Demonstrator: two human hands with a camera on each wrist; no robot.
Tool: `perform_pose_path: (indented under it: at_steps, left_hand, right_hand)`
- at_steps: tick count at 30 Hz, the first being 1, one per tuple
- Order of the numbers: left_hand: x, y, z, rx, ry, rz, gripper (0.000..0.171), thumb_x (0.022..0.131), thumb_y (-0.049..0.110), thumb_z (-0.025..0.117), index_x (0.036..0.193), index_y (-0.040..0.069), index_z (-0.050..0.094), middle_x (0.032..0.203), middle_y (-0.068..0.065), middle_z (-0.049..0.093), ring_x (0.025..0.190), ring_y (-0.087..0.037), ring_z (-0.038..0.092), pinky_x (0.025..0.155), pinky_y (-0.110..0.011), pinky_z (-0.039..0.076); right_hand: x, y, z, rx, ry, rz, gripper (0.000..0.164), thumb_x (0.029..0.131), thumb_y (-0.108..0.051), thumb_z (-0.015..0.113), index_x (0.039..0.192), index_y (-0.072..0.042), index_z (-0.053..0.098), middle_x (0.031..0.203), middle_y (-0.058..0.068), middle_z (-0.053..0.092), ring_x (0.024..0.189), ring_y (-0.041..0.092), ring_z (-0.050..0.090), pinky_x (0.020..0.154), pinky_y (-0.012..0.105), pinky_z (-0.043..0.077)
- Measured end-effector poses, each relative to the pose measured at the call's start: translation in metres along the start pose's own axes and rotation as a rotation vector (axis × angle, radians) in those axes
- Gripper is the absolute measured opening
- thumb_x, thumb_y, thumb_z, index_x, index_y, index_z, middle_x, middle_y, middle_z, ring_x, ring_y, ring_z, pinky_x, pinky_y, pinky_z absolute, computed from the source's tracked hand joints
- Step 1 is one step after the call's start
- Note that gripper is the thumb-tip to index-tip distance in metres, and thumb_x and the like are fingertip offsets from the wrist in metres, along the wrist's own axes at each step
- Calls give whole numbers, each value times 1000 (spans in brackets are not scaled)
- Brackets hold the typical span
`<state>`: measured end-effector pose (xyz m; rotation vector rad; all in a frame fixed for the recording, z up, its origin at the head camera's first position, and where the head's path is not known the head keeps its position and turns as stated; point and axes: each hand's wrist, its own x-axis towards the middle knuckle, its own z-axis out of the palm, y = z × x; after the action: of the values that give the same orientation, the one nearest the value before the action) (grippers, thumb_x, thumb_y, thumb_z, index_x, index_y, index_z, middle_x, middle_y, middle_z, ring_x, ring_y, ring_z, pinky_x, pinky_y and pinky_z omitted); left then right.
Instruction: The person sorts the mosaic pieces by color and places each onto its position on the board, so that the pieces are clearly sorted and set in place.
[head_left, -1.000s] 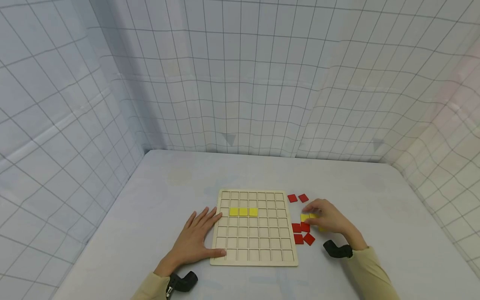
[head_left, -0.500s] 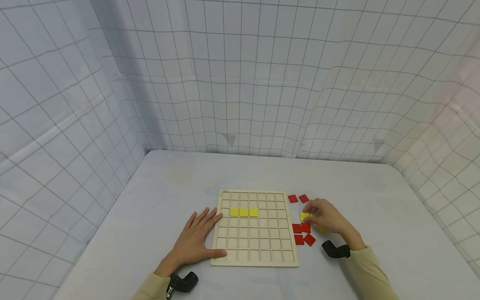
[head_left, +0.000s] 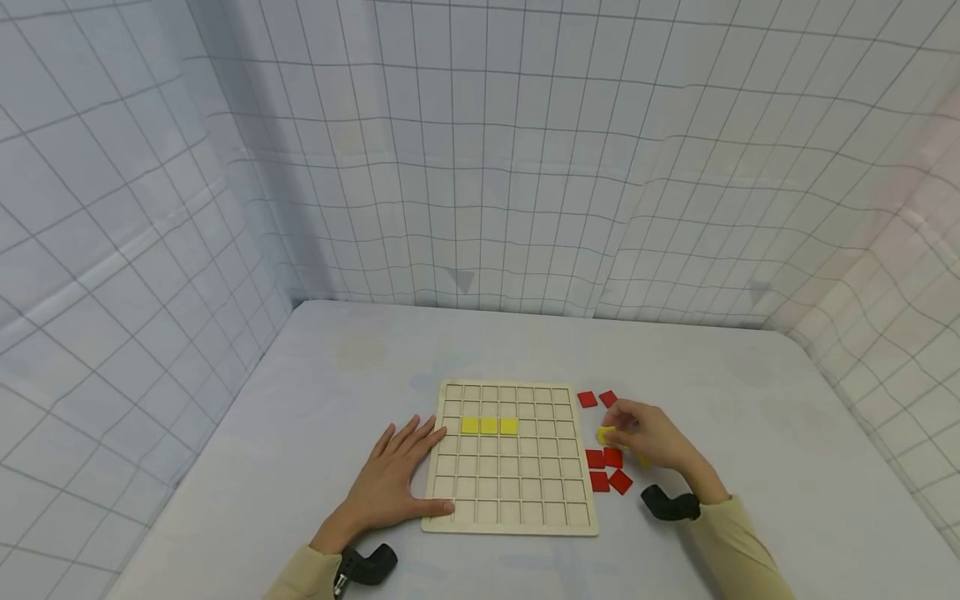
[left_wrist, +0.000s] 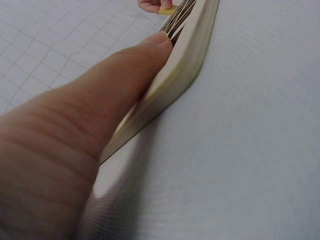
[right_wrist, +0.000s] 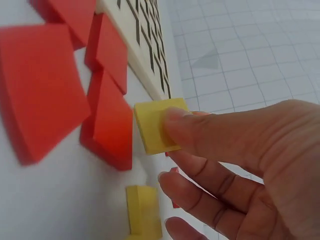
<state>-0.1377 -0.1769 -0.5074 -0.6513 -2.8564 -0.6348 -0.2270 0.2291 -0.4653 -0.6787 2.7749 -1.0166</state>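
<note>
My right hand [head_left: 651,435] pinches a square yellow tile [right_wrist: 150,125] between thumb and fingers, raised off the table in the right wrist view. Below that hand lie more yellow tiles [right_wrist: 145,202], mostly hidden by it in the head view. My left hand [head_left: 390,483] rests along the left edge of a pale wooden grid board [head_left: 510,467], fingers spread and straight. Its thumb [left_wrist: 150,50] lies on the board's near left corner. Three yellow tiles [head_left: 489,426] sit side by side in one row of the board's upper part.
Several red tiles [head_left: 595,459] lie beside the board's right edge, close to my right hand. Two more red tiles [head_left: 587,400] are farther back. The white table [head_left: 337,350] meets a grid-patterned cloth [head_left: 480,167] behind and at both sides.
My right hand has gone from reaching over the yellow tiles to pinching one and lifting it, moving slightly left. The left hand stays on the board.
</note>
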Motion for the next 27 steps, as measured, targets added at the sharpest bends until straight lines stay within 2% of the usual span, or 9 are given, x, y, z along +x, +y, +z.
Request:
perform_pose_path:
  at_steps: [5, 9, 13, 22, 27]
  left_hand:
    - [0, 1, -1, 11, -10, -5, 104, 69, 80, 57, 149, 17, 36, 154, -3, 26, 142, -24, 16, 114, -47, 6]
    - [0, 2, -2, 3, -16, -8, 104, 69, 80, 57, 149, 17, 35, 154, -3, 26, 142, -24, 15, 114, -48, 5]
    - [0, 2, -2, 1, -16, -8, 103, 69, 79, 57, 149, 17, 35, 154, -4, 26, 142, -25, 16, 114, -48, 5]
    - [0, 1, 0, -7, 10, 2, 102, 69, 77, 60, 148, 16, 38, 153, -5, 29, 141, -27, 19, 113, -48, 7]
    - [-1, 1, -2, -4, -6, -6, 103, 69, 79, 58, 149, 18, 35, 154, -3, 27, 142, -25, 17, 114, -47, 5]
  right_hand:
    - [5, -6, 3, 39, 40, -63, 13, 84, -10, 73, 94, -12, 65, 89, -5, 61, 84, 16, 56, 76, 31, 52]
    - [12, -15, 9, 78, 44, -64, 12, 85, -11, 72, 96, -8, 67, 88, -5, 62, 80, 15, 57, 72, 28, 52]
    - [21, -26, 18, 101, 33, -53, 9, 85, -12, 72, 92, -10, 67, 81, -6, 59, 76, 15, 54, 67, 27, 50]
    - [38, -46, 38, 122, 42, -123, 9, 84, -12, 73, 85, -11, 65, 72, -7, 56, 65, 11, 52, 57, 25, 45]
    - [45, -53, 47, 135, 25, -155, 10, 83, -12, 74, 84, -12, 64, 72, -7, 56, 65, 11, 51, 57, 24, 44]
